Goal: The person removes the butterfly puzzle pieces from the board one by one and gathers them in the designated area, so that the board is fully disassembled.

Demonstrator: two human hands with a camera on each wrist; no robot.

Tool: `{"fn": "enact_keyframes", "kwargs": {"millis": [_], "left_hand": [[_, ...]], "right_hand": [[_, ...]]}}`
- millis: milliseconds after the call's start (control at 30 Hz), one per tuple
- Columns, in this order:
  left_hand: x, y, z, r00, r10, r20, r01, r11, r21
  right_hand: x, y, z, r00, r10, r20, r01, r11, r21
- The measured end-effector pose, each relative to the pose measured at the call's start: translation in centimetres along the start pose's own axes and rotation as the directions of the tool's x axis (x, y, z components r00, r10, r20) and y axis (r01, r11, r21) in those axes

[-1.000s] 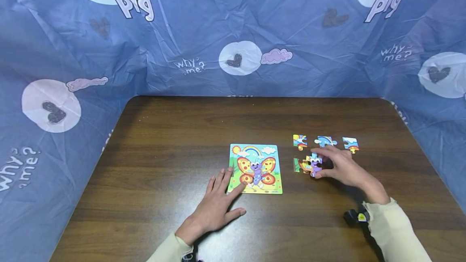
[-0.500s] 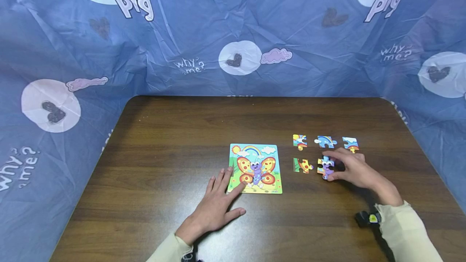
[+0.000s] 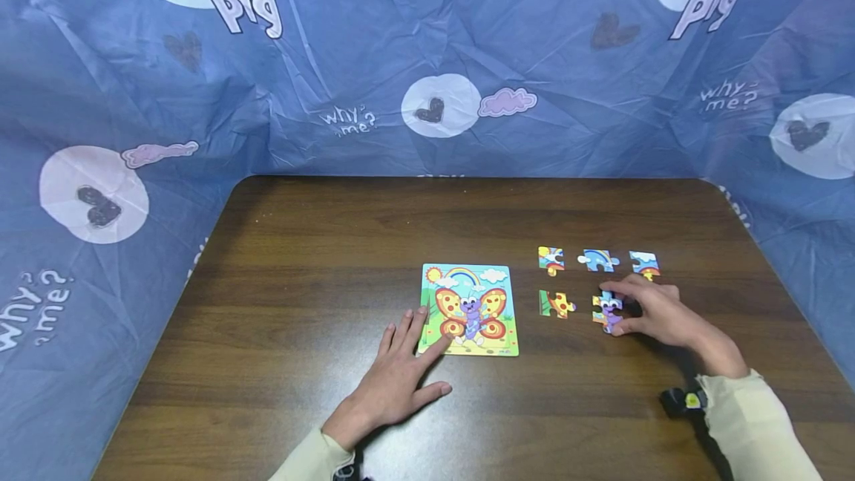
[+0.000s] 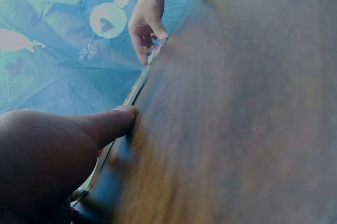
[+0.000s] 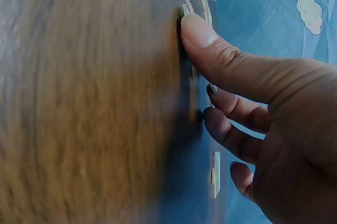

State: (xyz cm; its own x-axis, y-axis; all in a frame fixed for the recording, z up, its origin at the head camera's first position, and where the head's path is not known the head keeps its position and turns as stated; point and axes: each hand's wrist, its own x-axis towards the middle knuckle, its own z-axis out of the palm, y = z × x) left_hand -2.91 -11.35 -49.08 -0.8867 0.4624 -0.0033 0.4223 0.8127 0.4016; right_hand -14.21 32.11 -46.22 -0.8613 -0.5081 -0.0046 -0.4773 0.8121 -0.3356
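Thumb and fingertips of the right hand pinched the purple-faced puzzle piece by its near and far edges, just right of the spotted-wing piece. The left hand lay with straight, spread fingers, some on the butterfly board. Beyond, the sun piece, rainbow piece and cloud piece formed a row on the brown table

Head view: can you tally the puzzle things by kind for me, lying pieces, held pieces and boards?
Pieces lying on the table: 4 (far row, 3; near row, 1)
Purple-faced piece in the right hand's grip: 1
Butterfly board: 1
Total: 6 in view
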Motion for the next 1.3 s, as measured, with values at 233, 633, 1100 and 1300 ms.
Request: {"fn": "enact_keyframes", "kwargs": {"millis": [233,633,1100,1300], "left_hand": [[0.0,0.0,0.0,1.0,-0.002,0.002,0.002,1.0,-0.005],[0.1,-0.1,0.2,1.0,0.001,0.0,-0.001,1.0,-0.013],[0.1,-0.1,0.1,1.0,0.006,-0.008,-0.006,1.0,-0.017],[0.0,-0.1,0.1,1.0,0.006,-0.007,-0.006,1.0,-0.018]], "right_hand": [[0.2,0.4,-0.1,0.997,0.028,0.068,-0.03,0.999,0.028],[0.5,0.6,-0.4,0.993,0.048,0.109,-0.051,0.998,0.029],[0.4,0.5,-0.9,0.996,0.024,0.088,-0.026,0.999,0.023],[0.5,0.2,-1.2,0.999,-0.032,-0.036,0.033,0.998,0.045]]}}
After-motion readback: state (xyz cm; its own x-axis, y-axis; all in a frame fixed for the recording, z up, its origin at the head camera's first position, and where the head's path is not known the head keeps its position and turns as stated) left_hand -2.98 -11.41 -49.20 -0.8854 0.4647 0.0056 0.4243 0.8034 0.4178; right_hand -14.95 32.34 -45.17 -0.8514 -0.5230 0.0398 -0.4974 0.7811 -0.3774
